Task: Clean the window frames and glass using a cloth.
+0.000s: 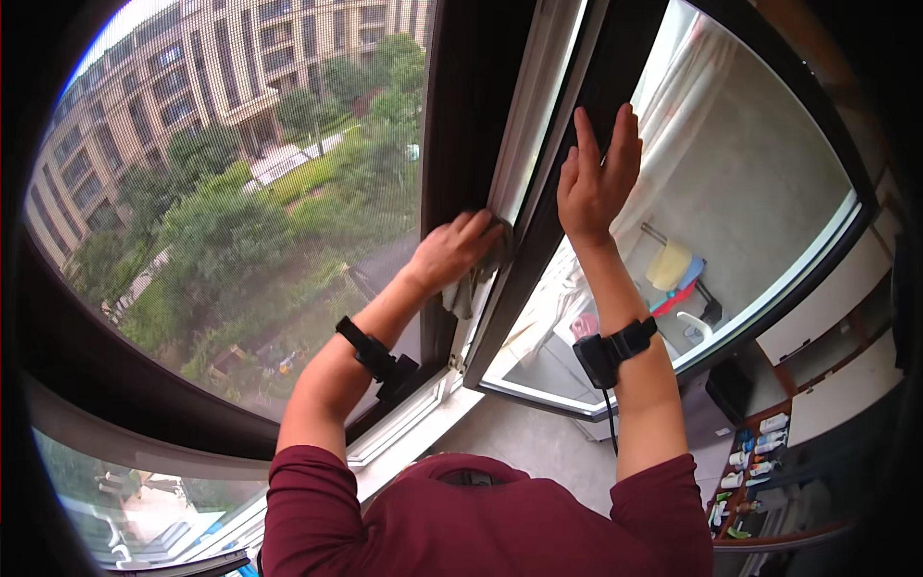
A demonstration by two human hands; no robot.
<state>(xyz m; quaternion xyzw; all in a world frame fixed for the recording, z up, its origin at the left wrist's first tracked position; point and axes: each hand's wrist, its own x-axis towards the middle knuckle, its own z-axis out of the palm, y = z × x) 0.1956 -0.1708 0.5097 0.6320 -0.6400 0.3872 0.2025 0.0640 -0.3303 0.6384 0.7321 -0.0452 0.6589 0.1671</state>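
Note:
My left hand (pixel 453 249) is closed around a grey cloth (pixel 459 297), which hangs partly below the fingers. The hand and cloth are against the light inner jamb (pixel 525 122) of the window, beside the dark frame of an insect screen (pixel 303 245). My right hand (pixel 598 184) holds nothing and lies with fingers spread on the dark stile (pixel 613 68) of the window sash, which is swung open. The palm side of that hand is hidden. Low on the jamb, a small metal hinge (pixel 456 362) shows between frame and sash.
Black straps with small devices sit on both forearms; a cable (pixel 611 425) hangs from the right device (pixel 597 360). At right, shelves (pixel 743 472) hold several bottles. A pale curtain (pixel 678 122) appears in the sash glass. A windowsill (pixel 425 429) runs below.

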